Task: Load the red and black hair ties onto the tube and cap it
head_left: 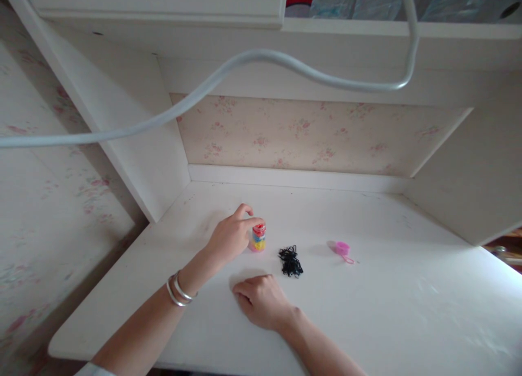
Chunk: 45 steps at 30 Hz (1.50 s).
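Observation:
A small clear jar (259, 239) stands upright on the white table, filled with layers of red, blue and yellow bits that look like small rubber bands. My left hand (229, 236), with two silver bangles at the wrist, is beside it, fingers apart, one fingertip at the jar's rim. Loosely curled, my right hand (263, 301) rests on the table in front of the jar, with nothing visible in it. Right of the jar lies a tangled pile of black rubber bands (291, 261). Farther right is a pink cap (342, 248) with a loop attached.
The white table (391, 300) is bounded by a side panel (134, 131) at left and another at right. A thick white cable (261, 55) crosses the upper view. Overhead, a shelf (367, 28) holds clear plastic items and a red-labelled one.

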### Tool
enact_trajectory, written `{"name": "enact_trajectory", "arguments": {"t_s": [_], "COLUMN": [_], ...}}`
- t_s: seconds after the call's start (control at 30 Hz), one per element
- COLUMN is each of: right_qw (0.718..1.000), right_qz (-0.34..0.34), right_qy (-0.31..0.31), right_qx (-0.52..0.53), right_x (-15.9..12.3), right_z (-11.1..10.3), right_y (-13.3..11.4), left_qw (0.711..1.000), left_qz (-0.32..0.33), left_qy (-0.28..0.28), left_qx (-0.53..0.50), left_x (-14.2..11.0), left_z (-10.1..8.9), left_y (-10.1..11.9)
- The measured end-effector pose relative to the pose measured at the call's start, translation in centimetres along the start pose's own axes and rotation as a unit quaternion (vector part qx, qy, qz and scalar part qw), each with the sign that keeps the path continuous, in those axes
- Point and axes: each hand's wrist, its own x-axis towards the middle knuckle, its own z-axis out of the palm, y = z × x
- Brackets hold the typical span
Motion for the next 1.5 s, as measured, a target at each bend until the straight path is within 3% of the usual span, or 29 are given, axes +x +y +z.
{"name": "enact_trajectory", "arguments": {"t_s": [0.77, 1.2, 1.37, 1.5], "right_qw": [1.0, 1.0, 1.0, 0.999], "right_qz": [-0.007, -0.007, 0.0, 0.032], "right_qy": [0.005, 0.004, 0.001, -0.006], "right_qx": [-0.003, 0.001, 0.011, 0.02], "right_x": [0.0, -0.1, 0.0, 0.1], "right_z": [-0.4, -0.2, -0.4, -0.6], "right_y": [-0.2, 0.0, -0.2, -0.4], "left_qw": [0.999, 0.997, 0.987, 0.98], "left_qz": [-0.008, 0.0, -0.048, -0.11], "left_qy": [-0.05, 0.037, 0.107, 0.106], "left_qx": [-0.017, -0.067, -0.113, -0.128], "left_x": [0.7, 0.5, -0.9, -3.6], "left_z": [0.2, -0.4, -0.3, 0.7], "left_y": [0.2, -0.6, -2.7, -7.2]}}
